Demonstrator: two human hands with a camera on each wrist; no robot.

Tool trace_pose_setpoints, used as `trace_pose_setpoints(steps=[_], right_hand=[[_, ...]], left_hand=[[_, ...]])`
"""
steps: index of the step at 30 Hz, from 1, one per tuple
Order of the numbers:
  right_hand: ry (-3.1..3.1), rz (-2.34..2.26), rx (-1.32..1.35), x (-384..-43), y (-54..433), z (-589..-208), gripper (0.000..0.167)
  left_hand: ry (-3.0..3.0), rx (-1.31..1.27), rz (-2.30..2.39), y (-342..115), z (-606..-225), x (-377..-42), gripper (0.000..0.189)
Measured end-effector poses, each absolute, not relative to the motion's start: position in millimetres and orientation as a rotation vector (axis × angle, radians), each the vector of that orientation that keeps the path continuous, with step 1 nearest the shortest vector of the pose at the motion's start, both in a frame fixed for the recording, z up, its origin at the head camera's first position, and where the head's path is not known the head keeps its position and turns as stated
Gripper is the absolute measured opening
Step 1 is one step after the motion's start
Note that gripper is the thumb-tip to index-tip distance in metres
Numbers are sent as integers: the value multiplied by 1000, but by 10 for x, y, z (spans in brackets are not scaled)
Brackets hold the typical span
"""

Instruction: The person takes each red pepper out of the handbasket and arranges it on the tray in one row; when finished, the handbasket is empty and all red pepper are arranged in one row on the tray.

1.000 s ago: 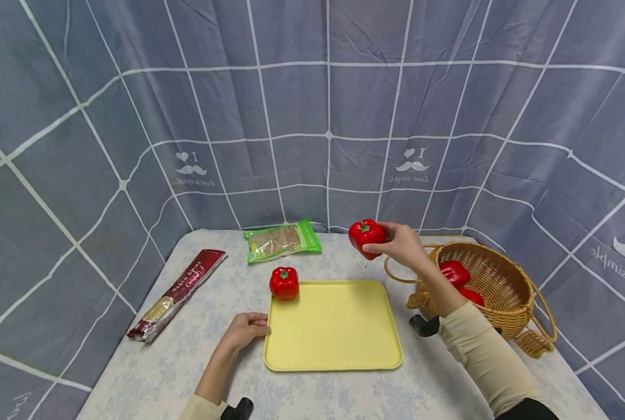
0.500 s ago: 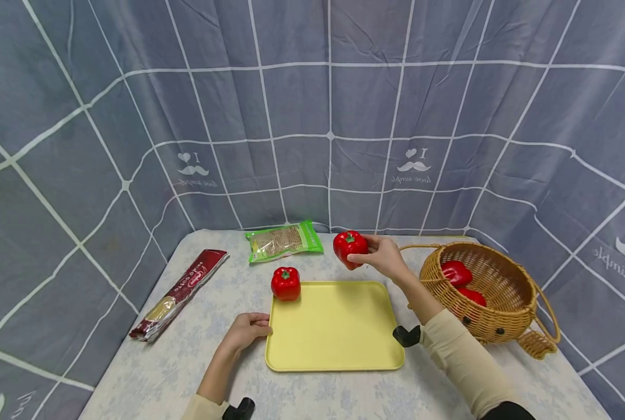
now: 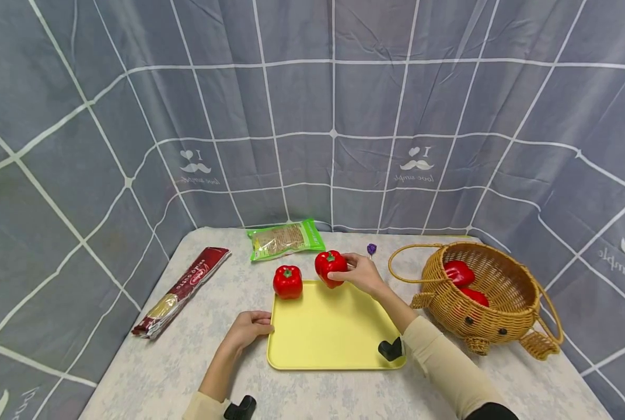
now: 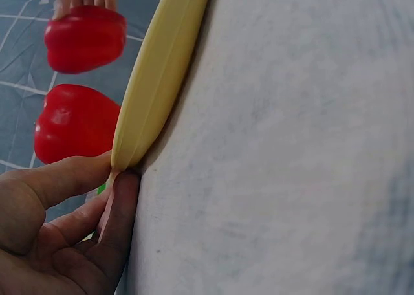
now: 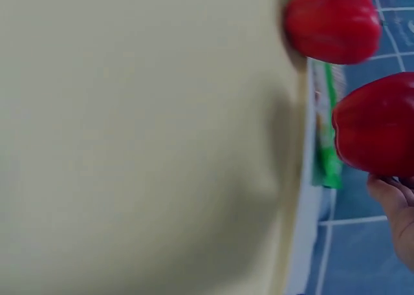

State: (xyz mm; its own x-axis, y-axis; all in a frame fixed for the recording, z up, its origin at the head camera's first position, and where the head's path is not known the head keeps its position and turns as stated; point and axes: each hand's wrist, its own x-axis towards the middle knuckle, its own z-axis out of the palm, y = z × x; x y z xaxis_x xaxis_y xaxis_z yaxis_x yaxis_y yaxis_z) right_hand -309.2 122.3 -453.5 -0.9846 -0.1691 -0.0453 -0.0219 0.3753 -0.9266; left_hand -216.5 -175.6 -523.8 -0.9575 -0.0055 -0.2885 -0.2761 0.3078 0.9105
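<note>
My right hand (image 3: 361,272) grips a red bell pepper (image 3: 330,267) over the back edge of the yellow tray (image 3: 338,332). In the right wrist view that held pepper (image 5: 378,125) hangs above the tray's edge, fingers at its lower side. A second red bell pepper (image 3: 288,282) stands upright on the tray's back left corner. My left hand (image 3: 247,331) pinches the tray's left rim between thumb and fingers. The left wrist view shows this grip close up, with the thumb on one side of the rim (image 4: 155,75) and fingertips on the other.
A wicker basket (image 3: 480,318) with red peppers (image 3: 459,273) inside stands at the right. A green-edged packet (image 3: 285,240) lies behind the tray, and a long dark red packet (image 3: 183,291) lies at the left. Near the back is a small purple thing (image 3: 372,249).
My right hand has carried the bell pepper left and down, from beside the basket to over the tray's back edge. The purple thing has come into sight. My left hand stays at the rim.
</note>
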Motion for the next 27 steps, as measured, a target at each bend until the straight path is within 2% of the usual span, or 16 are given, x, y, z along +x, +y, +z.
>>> trace_pose_setpoints(steps=[16,27], right_hand=[[2393,-1657,-144,-3119,1063,-4896,67],[2249,-1712,-195,-3123,996,-4951,71]], left_hand=[[2285,-277,1742,-1744,-5214,-2170,34],[2307,-274,1730,-1737,-5181,-2160,35]])
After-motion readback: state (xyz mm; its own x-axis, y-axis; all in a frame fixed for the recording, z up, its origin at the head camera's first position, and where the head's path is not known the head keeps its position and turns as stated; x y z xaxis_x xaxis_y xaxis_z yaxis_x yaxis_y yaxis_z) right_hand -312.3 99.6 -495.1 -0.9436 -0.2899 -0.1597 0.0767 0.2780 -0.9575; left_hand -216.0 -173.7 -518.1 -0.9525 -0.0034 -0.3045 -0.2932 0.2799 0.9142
